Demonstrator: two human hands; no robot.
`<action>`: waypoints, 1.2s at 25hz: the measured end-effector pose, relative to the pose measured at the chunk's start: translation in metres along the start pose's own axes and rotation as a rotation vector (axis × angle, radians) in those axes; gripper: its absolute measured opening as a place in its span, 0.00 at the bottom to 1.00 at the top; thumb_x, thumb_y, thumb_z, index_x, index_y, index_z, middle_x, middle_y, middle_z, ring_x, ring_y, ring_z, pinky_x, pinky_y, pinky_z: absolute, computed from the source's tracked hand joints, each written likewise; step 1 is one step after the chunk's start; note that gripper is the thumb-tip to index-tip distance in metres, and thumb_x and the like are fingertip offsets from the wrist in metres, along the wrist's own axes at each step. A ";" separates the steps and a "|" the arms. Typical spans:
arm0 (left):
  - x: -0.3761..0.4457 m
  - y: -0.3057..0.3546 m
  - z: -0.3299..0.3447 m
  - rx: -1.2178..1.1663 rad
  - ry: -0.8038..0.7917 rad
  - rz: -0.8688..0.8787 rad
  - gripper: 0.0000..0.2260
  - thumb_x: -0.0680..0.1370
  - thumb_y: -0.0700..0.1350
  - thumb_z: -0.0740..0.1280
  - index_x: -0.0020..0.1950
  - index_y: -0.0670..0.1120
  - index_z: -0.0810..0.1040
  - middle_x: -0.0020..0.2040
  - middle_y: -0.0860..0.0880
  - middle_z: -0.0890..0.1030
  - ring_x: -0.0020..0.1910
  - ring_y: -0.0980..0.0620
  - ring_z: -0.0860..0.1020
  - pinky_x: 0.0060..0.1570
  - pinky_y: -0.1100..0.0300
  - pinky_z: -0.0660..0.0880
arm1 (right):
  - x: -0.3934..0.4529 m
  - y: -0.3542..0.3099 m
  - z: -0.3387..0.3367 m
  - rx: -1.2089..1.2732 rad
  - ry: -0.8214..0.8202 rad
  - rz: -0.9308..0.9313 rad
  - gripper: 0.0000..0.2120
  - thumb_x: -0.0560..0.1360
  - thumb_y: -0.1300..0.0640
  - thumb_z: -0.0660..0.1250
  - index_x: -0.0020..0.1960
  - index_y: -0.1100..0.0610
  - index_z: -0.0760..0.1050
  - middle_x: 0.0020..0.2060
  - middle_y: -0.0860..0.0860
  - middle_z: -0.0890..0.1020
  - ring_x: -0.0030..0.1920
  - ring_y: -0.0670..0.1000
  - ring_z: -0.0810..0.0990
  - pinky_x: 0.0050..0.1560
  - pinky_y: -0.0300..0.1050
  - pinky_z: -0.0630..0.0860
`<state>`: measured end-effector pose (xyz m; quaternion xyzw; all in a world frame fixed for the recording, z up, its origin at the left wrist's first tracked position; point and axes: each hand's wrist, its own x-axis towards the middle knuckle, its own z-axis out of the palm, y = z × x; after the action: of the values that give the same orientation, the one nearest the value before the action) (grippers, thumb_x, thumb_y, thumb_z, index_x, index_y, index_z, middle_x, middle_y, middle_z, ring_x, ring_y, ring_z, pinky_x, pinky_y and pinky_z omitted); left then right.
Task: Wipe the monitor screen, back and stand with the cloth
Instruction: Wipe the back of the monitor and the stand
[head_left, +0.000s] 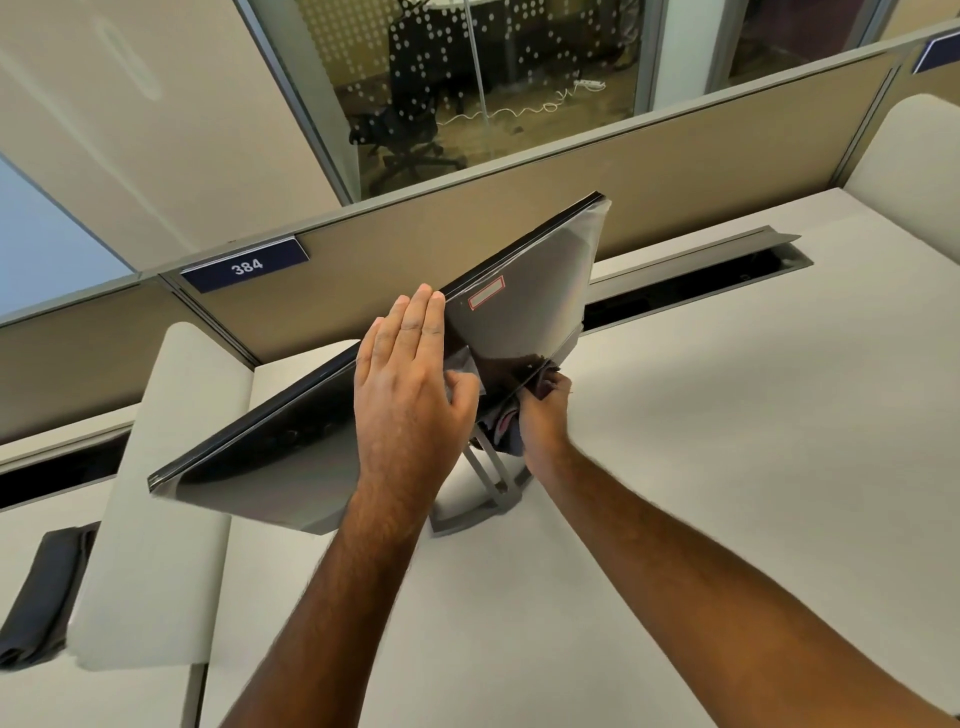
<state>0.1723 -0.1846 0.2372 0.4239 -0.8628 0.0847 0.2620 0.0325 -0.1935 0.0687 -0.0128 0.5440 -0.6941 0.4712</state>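
On a pale counter (675, 467) in an open-plan office, before a partition (467, 234) numbered 384, a monitor (519, 306) is seen tipped and turned, its upper edge running from lower left to upper right. At far left, a folded dark cloth-like item (41, 587) is left lying on the counter, well apart from the work. Nearer the middle, the monitor's top edge is steadied by the left hand (410, 384), whose fingers are laid straight and flat over the edge, nothing being clutched in that grip. To its right, a bunched dark cloth (506, 426) is held in the right hand (543, 410), its grip closed round the fabric and pressed in just under the panel, where the grey stand (488, 483) meets the monitor.

The step in hand is judged to be the wiping of the back and the stand's neck rather than the screen. How much of either surface is already done cannot be told. The next move is thought to call for the cloth to be drawn down the stand's upright to its base, with the panel kept braced so it is not swung or tipped further.
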 end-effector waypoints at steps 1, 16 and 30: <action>0.000 0.000 -0.001 -0.001 -0.003 -0.003 0.31 0.78 0.46 0.64 0.81 0.42 0.65 0.80 0.44 0.66 0.81 0.47 0.63 0.81 0.50 0.54 | -0.006 0.009 0.004 -0.045 -0.027 -0.006 0.21 0.81 0.67 0.63 0.67 0.48 0.65 0.59 0.53 0.80 0.57 0.55 0.84 0.53 0.55 0.84; 0.001 -0.014 -0.021 0.012 -0.185 0.101 0.32 0.81 0.45 0.65 0.83 0.43 0.58 0.83 0.45 0.59 0.83 0.48 0.57 0.81 0.52 0.52 | -0.006 0.025 -0.012 -0.350 -0.195 0.083 0.17 0.79 0.50 0.69 0.65 0.48 0.67 0.53 0.50 0.85 0.54 0.53 0.85 0.57 0.60 0.83; -0.061 -0.072 -0.048 0.042 0.031 -0.070 0.29 0.78 0.45 0.62 0.80 0.41 0.67 0.79 0.44 0.68 0.80 0.44 0.64 0.78 0.44 0.64 | -0.009 0.006 -0.036 -0.140 0.016 -0.020 0.14 0.80 0.65 0.64 0.63 0.56 0.76 0.57 0.57 0.83 0.57 0.59 0.83 0.61 0.62 0.80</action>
<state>0.2770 -0.1701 0.2406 0.4578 -0.8414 0.1001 0.2692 0.0223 -0.1603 0.0542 -0.0455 0.5950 -0.6591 0.4578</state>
